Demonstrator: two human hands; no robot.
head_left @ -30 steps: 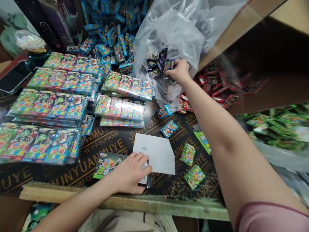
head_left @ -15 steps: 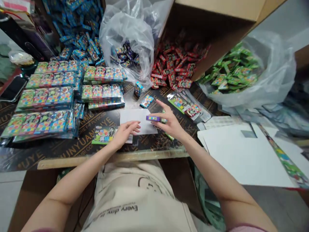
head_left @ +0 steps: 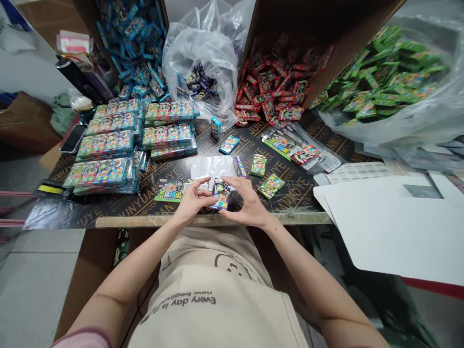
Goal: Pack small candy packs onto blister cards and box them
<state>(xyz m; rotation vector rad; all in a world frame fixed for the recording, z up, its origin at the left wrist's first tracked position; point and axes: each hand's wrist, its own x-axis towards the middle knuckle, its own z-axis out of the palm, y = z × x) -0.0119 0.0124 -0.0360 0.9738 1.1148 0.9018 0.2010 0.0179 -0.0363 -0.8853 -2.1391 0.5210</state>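
Note:
Both hands are on a small purple candy box [head_left: 219, 194] near the front edge of the table. The thumb of my left hand [head_left: 193, 202] lies over its left side, with the fingers curled. My right hand [head_left: 248, 200] spans it from the right, index finger at the top and thumb at the bottom corner. Behind the hands is a white translucent sheet [head_left: 212, 166]. Another purple box [head_left: 239, 166] stands at its right, beside two green boxes [head_left: 258, 165]. A printed card [head_left: 169, 189] lies partly under my left hand. Two blue boxes [head_left: 229, 144] are farther back.
Stacks of wrapped multi-packs [head_left: 101, 171] fill the left side. Along the back are piles of blue boxes [head_left: 139, 72], a plastic bag [head_left: 203, 43] of purple ones, a carton of red ones [head_left: 270, 92] and a bag of green ones [head_left: 391, 92]. White boards [head_left: 391, 227] overhang at right.
The view has shifted. My left hand, empty before, has come onto a purple box together with my right. Two green boxes and a purple one now show on the table behind my right hand.

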